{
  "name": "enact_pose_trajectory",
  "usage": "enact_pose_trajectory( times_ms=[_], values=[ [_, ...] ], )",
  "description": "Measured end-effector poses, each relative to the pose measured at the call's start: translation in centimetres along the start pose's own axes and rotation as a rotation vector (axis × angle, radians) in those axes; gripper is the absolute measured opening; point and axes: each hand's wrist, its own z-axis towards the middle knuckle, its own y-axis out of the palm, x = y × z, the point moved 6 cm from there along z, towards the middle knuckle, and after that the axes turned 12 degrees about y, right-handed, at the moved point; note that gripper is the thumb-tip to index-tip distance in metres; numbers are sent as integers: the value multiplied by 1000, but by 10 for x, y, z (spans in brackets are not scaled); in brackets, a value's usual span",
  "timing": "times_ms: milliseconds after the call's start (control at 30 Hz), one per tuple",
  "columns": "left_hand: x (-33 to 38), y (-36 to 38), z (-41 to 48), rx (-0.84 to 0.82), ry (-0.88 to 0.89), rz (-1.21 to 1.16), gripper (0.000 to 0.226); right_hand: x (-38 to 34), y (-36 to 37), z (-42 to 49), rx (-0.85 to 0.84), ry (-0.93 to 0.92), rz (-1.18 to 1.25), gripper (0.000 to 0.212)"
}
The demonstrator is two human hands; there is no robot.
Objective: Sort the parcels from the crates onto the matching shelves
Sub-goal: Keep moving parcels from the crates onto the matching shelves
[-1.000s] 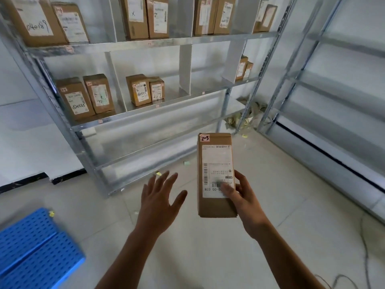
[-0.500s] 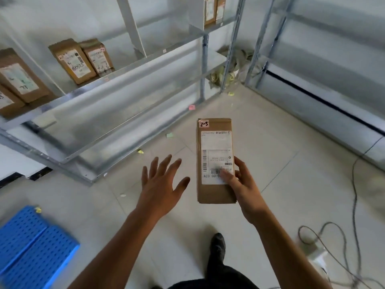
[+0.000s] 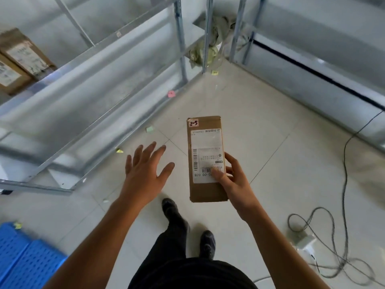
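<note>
Two parcels (image 3: 18, 59) are seen on the shelf (image 3: 100, 65) at far left. The left hand (image 3: 143, 174) is held out empty, fingers spread apart. Just right, a parcel (image 3: 205, 140) tagged 2-3 is gripped by the right hand (image 3: 233, 180) above the floor (image 3: 260, 113).

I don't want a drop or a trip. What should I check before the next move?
1. Grip: right hand holds parcel: ok.
2. Its tag reads 2-3: ok.
3. Spare: left hand open, apart from parcel: ok.
4. Matching spot on rack: cannot tell, no shelf label legible.
5. Floor: not ok, cable at right, scraps ahead.
</note>
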Motion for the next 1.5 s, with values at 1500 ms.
enact_pose_trajectory(
  times_ms=[1500],
  values=[
    [-159,-160,569,551,-383,-848,75,-483,180,578,-575,-87,-481,55]
  ],
)
